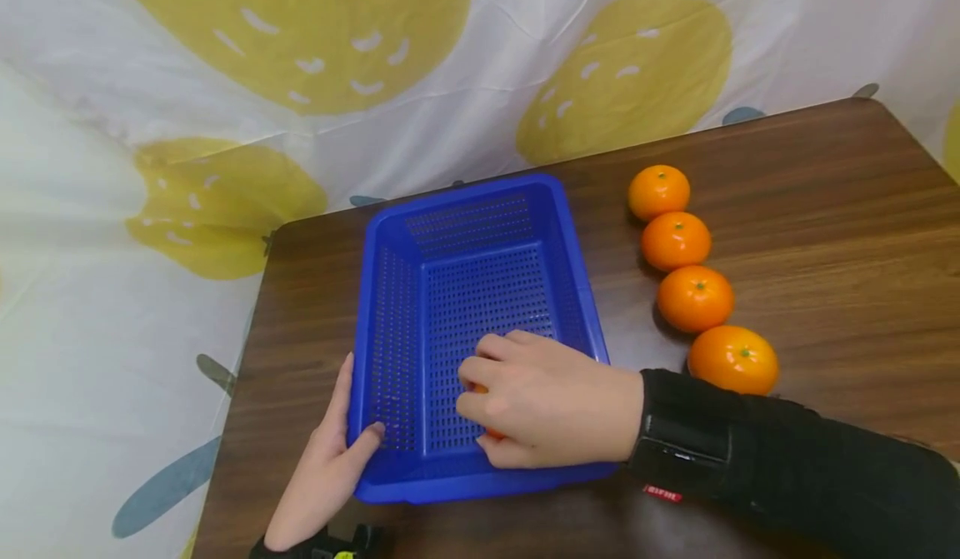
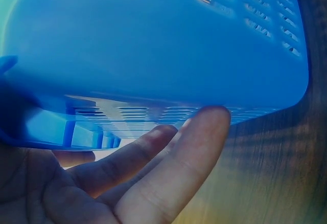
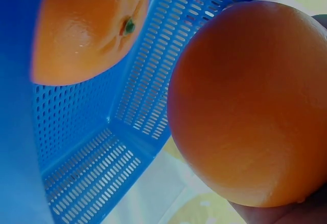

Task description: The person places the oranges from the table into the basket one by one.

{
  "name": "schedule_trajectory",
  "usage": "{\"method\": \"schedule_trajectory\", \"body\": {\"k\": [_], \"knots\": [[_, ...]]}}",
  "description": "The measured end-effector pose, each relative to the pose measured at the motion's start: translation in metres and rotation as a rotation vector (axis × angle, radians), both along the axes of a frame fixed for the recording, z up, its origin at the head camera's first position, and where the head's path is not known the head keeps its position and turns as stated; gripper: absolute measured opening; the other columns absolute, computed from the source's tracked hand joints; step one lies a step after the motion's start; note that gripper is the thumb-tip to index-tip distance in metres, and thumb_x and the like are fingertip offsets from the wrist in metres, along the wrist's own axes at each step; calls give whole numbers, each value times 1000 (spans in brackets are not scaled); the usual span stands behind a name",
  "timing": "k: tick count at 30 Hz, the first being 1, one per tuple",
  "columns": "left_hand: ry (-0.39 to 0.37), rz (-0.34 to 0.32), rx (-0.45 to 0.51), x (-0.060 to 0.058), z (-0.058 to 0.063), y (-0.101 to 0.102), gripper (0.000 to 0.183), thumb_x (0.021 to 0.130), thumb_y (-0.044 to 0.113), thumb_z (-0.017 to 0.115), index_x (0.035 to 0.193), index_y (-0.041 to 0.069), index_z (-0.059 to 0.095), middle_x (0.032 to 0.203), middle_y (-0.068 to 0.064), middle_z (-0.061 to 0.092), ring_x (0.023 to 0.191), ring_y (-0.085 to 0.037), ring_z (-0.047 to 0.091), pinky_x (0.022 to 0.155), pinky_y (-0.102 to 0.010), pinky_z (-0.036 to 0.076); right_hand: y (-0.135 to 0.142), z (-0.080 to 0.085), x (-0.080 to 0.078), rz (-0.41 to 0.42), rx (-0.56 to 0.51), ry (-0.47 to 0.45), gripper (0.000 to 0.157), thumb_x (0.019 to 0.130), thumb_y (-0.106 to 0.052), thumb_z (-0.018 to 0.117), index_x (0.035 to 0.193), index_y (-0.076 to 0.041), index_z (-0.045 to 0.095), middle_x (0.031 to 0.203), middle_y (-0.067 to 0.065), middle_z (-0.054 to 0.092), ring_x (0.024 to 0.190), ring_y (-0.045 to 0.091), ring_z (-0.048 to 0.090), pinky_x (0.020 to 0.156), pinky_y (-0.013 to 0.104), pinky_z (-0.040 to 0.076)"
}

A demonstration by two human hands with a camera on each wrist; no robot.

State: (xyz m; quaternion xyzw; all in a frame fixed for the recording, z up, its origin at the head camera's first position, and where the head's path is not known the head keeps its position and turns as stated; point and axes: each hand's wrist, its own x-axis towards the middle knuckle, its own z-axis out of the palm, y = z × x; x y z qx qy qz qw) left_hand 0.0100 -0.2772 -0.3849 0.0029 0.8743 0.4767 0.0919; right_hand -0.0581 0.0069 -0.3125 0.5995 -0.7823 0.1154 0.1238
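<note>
A blue plastic basket [image 1: 365,292] with perforated walls stands on the table. My left hand [image 1: 324,457] holds its near left side, thumb over the rim and fingers along the outside; the fingers [image 2: 176,168] show against the outer wall in the left wrist view. Inside the near right part of the basket, my right hand [image 1: 536,396] grips an orange [image 3: 250,106], mostly hidden by the hand in the head view. A second orange [image 3: 89,35] with a green stem end lies in the basket, seen in the right wrist view.
Right of the basket, several oranges [image 1: 696,298] form a row on the brown wooden table [image 1: 840,234], the nearest close to my right sleeve [image 1: 780,451]. A white cloth [image 1: 502,51] with yellow fruit prints hangs behind and to the left of the table.
</note>
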Motion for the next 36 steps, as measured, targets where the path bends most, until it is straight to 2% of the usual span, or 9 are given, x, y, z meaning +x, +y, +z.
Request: {"method": "schedule_trajectory", "body": {"k": [11, 36], "knots": [[8, -5, 16, 1, -1, 1, 79, 91, 7, 47, 147, 39, 2, 149, -17, 27, 114, -31, 48, 85, -54, 49, -10, 1, -1, 9, 57, -41, 18, 84, -35, 51, 86, -20, 62, 84, -4, 54, 76, 15, 40, 59, 26, 39], [8, 1, 11, 1, -1, -2, 78, 91, 9, 48, 147, 40, 2, 146, -17, 32, 111, -28, 51, 84, -51, 51, -31, -1, -5, 52, 115, -98, 22, 85, -36, 51, 93, -21, 64, 83, -5, 53, 75, 14, 40, 58, 24, 38]]}}
